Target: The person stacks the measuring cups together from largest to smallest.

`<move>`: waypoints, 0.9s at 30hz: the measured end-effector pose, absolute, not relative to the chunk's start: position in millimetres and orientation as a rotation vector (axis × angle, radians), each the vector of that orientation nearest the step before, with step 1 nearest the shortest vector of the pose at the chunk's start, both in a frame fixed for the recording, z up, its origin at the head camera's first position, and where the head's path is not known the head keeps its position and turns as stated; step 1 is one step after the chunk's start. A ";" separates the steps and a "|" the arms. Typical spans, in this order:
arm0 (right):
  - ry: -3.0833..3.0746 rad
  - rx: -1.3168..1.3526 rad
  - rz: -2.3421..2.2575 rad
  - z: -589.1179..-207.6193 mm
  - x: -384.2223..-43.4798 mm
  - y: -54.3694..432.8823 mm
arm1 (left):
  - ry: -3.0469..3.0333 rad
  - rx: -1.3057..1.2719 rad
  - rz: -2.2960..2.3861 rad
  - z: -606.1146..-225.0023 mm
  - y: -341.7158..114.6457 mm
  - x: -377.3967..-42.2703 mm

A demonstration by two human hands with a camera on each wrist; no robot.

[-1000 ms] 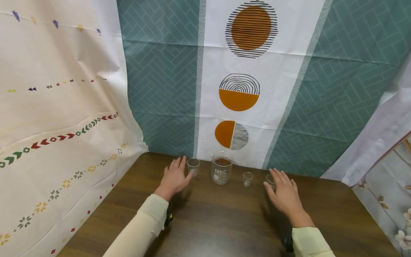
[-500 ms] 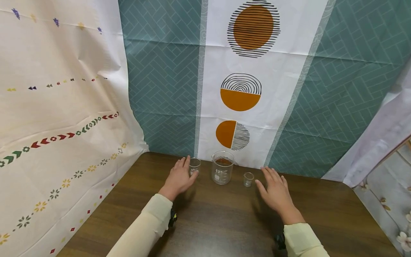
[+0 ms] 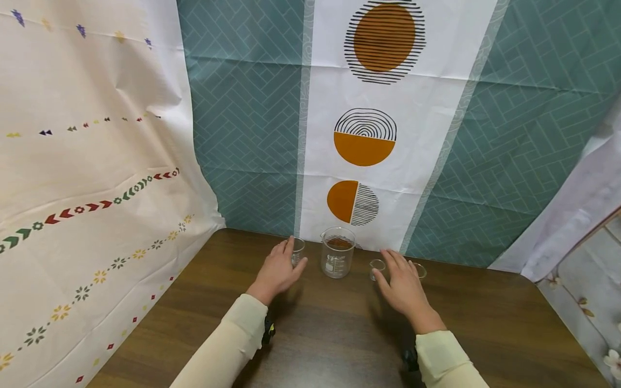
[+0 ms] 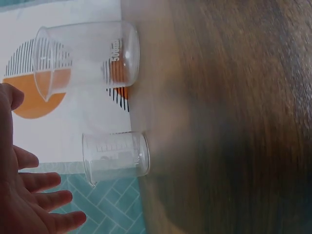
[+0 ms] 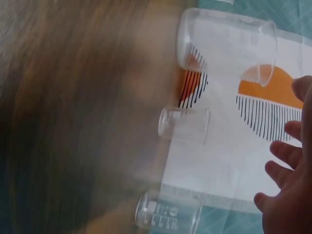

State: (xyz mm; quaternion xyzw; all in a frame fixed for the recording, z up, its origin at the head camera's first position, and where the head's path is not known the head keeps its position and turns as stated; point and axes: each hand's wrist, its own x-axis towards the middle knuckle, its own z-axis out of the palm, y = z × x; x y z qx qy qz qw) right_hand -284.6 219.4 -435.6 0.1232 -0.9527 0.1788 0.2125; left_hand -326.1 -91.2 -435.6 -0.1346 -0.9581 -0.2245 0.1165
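My left hand point(image 3: 277, 272) hovers with relaxed, spread fingers in front of a glass beaker point(image 3: 298, 252), partly covering it. Beside that stands a large beaker point(image 3: 338, 261), whose 500 ml print shows in the left wrist view. My right hand point(image 3: 406, 291), also with loose fingers, is over the table; its thumb overlaps a small beaker point(image 3: 377, 265). Behind its fingers, the rim of another beaker point(image 3: 421, 270) peeks out at the right. In the right wrist view the fingers are apart from the small beaker point(image 5: 185, 124) and the rightmost beaker point(image 5: 168, 213). Neither hand holds anything.
The beakers stand in a row near the back edge of a dark wooden table point(image 3: 320, 334). Right behind hangs a green and white patterned cloth point(image 3: 257, 134). A cream cloth point(image 3: 97, 188) drapes along the left side, and a floral cloth point(image 3: 577, 307) is at the right.
Both hands have moved inward: the left a little to the right, the right hand leftward from the rightmost beaker to the small one. The beakers have stayed in place.
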 end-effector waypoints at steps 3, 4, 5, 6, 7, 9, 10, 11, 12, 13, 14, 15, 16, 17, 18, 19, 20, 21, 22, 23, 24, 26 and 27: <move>-2.619 0.362 0.502 -436.3 -287.3 214.7 | -2.792 -0.409 -0.662 -435.1 -88.8 -325.5; -2.609 0.369 0.505 -436.7 -288.5 213.3 | -2.791 -0.412 -0.667 -435.0 -88.0 -325.5; -2.600 0.376 0.510 -437.1 -289.6 211.9 | -2.791 -0.417 -0.670 -435.1 -87.2 -325.6; -2.592 0.382 0.510 -437.6 -290.7 210.6 | -2.792 -0.422 -0.673 -435.2 -86.4 -325.9; -2.584 0.390 0.517 -437.8 -291.3 209.2 | -2.797 -0.425 -0.677 -435.6 -85.6 -326.4; -2.571 0.403 0.530 -438.2 -293.1 206.7 | -2.807 -0.431 -0.678 -436.9 -84.0 -327.7; -2.571 0.405 0.538 -438.4 -293.7 205.3 | -2.808 -0.435 -0.679 -437.7 -83.3 -328.2; -2.571 0.407 0.544 -438.4 -294.2 204.3 | -2.806 -0.440 -0.674 -438.7 -82.6 -328.9; -2.578 0.403 0.554 -438.3 -294.7 203.2 | -2.801 -0.445 -0.674 -439.6 -81.9 -329.7; -2.585 0.399 0.568 -438.4 -295.0 202.1 | -2.799 -0.448 -0.676 -440.8 -81.3 -330.2; -2.595 0.390 0.583 -438.4 -295.3 201.1 | -2.795 -0.453 -0.676 -441.7 -80.6 -330.7; -2.607 0.382 0.598 -438.5 -295.5 200.2 | -2.792 -0.456 -0.678 -442.5 -79.9 -331.0; -2.616 0.376 0.615 -438.7 -295.7 199.3 | -2.789 -0.460 -0.680 -443.0 -79.2 -331.3; -2.622 0.371 0.630 -438.8 -296.1 198.3 | -2.787 -0.464 -0.682 -443.5 -78.4 -331.4; -2.629 0.361 0.645 -439.0 -296.5 197.3 | -2.788 -0.466 -0.685 -443.9 -77.7 -331.5; -2.631 0.355 0.657 -439.3 -297.1 196.4 | -2.789 -0.467 -0.689 -444.1 -77.0 -331.4; -2.631 0.353 0.668 -439.7 -298.0 195.4 | -2.792 -0.468 -0.691 -444.4 -76.3 -331.4; -2.630 0.351 0.672 -440.2 -298.9 194.5 | -2.794 -0.467 -0.696 -444.8 -75.6 -331.4; -2.627 0.351 0.681 -440.6 -300.0 193.5 | -2.798 -0.466 -0.700 -445.4 -74.9 -331.4; -2.626 0.350 0.687 -441.0 -301.0 192.4 | -2.799 -0.466 -0.709 -445.9 -74.3 -331.4; -2.625 0.353 0.693 -441.4 -302.0 191.1 | -2.801 -0.465 -0.719 -446.5 -73.7 -331.4; -2.626 0.360 0.710 -442.2 -303.8 188.6 | -2.808 -0.467 -0.739 -447.7 -72.6 -331.3; -2.628 0.362 0.720 -442.7 -304.6 187.3 | -2.811 -0.467 -0.745 -448.4 -72.1 -331.3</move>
